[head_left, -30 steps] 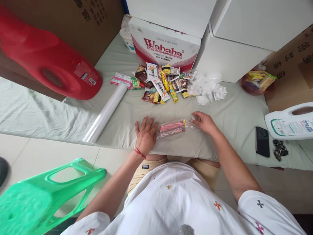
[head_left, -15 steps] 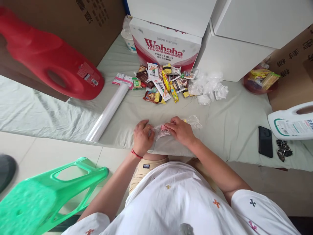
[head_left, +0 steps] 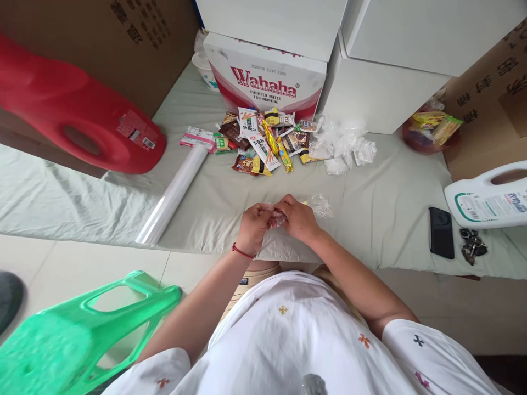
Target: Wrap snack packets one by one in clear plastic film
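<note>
Close to the front edge of the cloth-covered surface, my left hand (head_left: 252, 227) and my right hand (head_left: 300, 220) meet with fingers closed around a small pinkish item in clear plastic film (head_left: 279, 218). What the item is cannot be made out, as the fingers cover most of it. Just beyond my right hand lies a crumpled piece of clear plastic (head_left: 320, 206). Farther back is a pile of wrapped snacks (head_left: 263, 151), beside a heap of clear plastic bundles (head_left: 346, 144). A roll of clear plastic film (head_left: 173, 195) lies slanted to the left.
A red jug (head_left: 82, 115) stands at left, above a green stool (head_left: 53, 340) on the floor. Behind the snacks are a Wahaha carton (head_left: 263, 77) and white cabinets (head_left: 382, 93). A phone (head_left: 442, 233), keys (head_left: 473, 245) and a white bottle (head_left: 489, 200) are at right.
My left hand has moved right and now grips the wrapped item against my right hand. The film that stretched between the hands is gathered up. The view has shifted slightly.
</note>
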Motion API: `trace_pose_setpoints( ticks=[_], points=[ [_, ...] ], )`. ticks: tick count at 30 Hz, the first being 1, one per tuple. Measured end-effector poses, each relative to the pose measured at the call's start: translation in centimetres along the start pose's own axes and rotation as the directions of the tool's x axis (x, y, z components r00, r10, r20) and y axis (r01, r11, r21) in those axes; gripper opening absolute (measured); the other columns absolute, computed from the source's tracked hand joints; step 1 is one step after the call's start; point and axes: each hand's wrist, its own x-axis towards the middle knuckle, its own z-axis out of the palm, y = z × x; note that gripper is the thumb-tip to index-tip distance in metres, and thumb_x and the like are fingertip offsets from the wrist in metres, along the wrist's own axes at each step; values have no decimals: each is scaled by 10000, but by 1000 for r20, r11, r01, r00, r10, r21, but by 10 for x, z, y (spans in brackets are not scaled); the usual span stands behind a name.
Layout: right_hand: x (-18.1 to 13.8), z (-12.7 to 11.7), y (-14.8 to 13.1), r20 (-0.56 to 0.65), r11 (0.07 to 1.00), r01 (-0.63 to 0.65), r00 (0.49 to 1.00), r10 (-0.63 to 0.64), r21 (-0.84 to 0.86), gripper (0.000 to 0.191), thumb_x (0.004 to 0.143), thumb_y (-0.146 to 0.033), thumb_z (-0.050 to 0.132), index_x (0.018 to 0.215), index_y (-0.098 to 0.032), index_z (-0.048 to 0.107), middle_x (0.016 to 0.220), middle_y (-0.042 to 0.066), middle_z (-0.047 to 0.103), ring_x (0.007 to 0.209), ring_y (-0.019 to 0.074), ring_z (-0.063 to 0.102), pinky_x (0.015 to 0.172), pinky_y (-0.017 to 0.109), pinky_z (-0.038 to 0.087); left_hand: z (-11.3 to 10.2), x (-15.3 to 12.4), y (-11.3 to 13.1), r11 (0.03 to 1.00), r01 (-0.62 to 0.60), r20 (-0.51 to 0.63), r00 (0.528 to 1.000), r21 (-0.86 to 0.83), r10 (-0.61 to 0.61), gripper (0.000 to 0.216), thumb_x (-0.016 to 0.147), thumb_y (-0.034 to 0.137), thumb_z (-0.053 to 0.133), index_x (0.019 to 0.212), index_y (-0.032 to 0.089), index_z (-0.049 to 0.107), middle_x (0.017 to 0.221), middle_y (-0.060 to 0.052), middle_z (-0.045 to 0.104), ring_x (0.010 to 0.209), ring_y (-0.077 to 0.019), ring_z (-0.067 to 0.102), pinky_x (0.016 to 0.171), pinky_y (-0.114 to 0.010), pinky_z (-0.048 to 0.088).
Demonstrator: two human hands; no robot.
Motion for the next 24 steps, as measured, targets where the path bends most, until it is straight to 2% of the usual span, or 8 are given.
trace_pose_setpoints(
  ticks=[3, 6, 10, 15, 17, 19, 21, 24],
  points=[
    [-1, 1, 8, -23, 993, 26, 999, -23, 112, 491, 901, -147, 600, 1382, -243, 605, 1250, 64, 626, 1019, 201, 638, 829, 306, 498, 4, -4, -5, 998, 7, 10, 1000, -60, -6, 221, 678, 287, 626, 859, 167, 663, 768, -47, 716, 602, -129, 589, 536, -249, 369],
    [-4, 2, 20, -68, 935, 170, 985, -157, 312, 582, 875, -60, 553, 1424, -250, 575, 1286, 74, 606, 1034, 182, 628, 873, 311, 521, 3, -7, -9, 999, -36, 41, 999, 3, 35, 305, 665, 236, 579, 934, 166, 705, 818, -34, 710, 620, -120, 548, 535, -252, 349],
    [-6, 10, 31, -206, 883, 227, 967, -152, 411, 296, 968, -164, 537, 1190, -200, 729, 1308, 116, 594, 926, 158, 636, 845, 320, 540, 6, -3, -13, 990, -88, 53, 995, 108, 82, 486, 635, 184, 565, 1109, 165, 671, 835, -8, 694, 631, -115, 525, 565, -255, 372],
    [-7, 22, 30, -372, 924, 155, 928, -16, 348, 214, 993, -228, 545, 943, -186, 748, 1021, 80, 674, 961, 184, 643, 896, 323, 512, 4, 2, -13, 999, -42, 48, 998, 33, 40, 694, 613, 183, 592, 1304, 156, 534, 903, -24, 749, 534, -84, 455, 543, -248, 365],
    [-7, 24, 31, -398, 911, 181, 917, -21, 370, 190, 971, -194, 547, 944, -186, 735, 1005, 71, 684, 909, 169, 644, 853, 299, 516, -3, 1, -12, 999, -53, 27, 998, -10, 53, 627, 634, 201, 604, 1257, 144, 561, 928, -54, 767, 497, -72, 418, 521, -248, 352],
    [-7, 25, 34, -414, 889, 223, 909, -43, 399, 186, 938, -148, 546, 956, -178, 729, 1014, 71, 692, 853, 151, 642, 804, 277, 517, -11, -3, -11, 982, -173, -53, 983, 73, 177, 447, 696, 213, 605, 1137, 148, 640, 967, -77, 777, 538, -91, 486, 548, -262, 396],
    [-7, 26, 36, -420, 875, 247, 906, -56, 417, 193, 915, -123, 545, 959, -174, 726, 1010, 71, 693, 810, 141, 635, 763, 264, 514, -16, -5, -13, 872, -375, -61, 909, 315, 413, 264, 786, 211, 585, 1013, 175, 714, 1015, -74, 782, 728, -151, 631, 697, -306, 495],
    [-6, 25, 35, -417, 879, 234, 908, -44, 416, 199, 900, -112, 541, 962, -177, 718, 992, 67, 691, 806, 143, 635, 753, 268, 514, -16, -3, -19, 507, -582, 182, 751, 635, 634, 251, 915, 210, 541, 1002, 234, 775, 1131, -48, 788, 1108, -239, 666, 1015, -424, 479]
  ],
)
